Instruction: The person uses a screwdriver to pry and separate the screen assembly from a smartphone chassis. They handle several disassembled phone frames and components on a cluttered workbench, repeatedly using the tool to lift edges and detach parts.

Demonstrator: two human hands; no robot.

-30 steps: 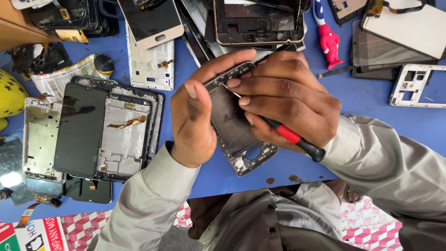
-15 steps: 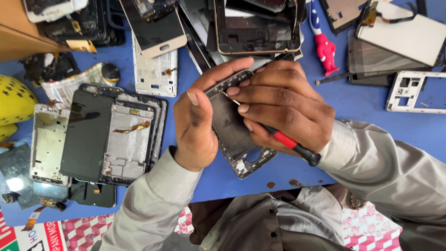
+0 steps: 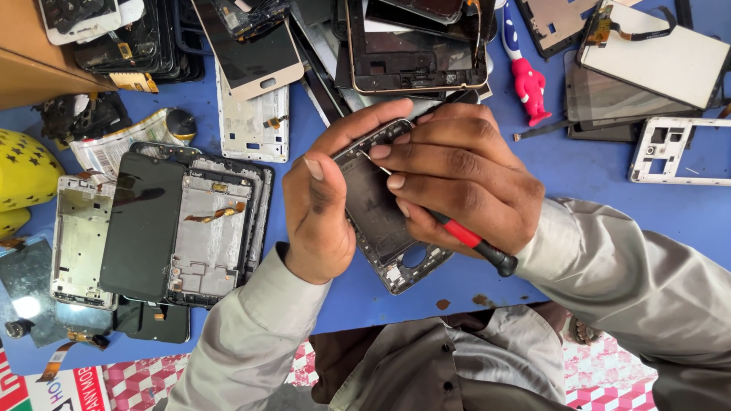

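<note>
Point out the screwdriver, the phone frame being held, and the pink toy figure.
screwdriver (image 3: 461, 232): head view, on its red handle.
phone frame (image 3: 373, 209): head view, on its dark inner panel.
pink toy figure (image 3: 528, 85): head view, on its body.

A blue table (image 3: 609, 190) carries the lot, crowded with phone parts: along the far edge sits a heap of dark screens and frames (image 3: 415, 46), with a pale back panel (image 3: 255, 122) just beside it. To the left lie 1 black screen (image 3: 145, 224) overlapping an opened phone frame (image 3: 217, 228), a silver frame (image 3: 80, 240) beside them, and a yellow object (image 3: 23, 171) at the edge. On the right rest a white frame (image 3: 674, 148), a white panel (image 3: 662, 57) and a red-and-white toy figure (image 3: 525, 80).
</note>
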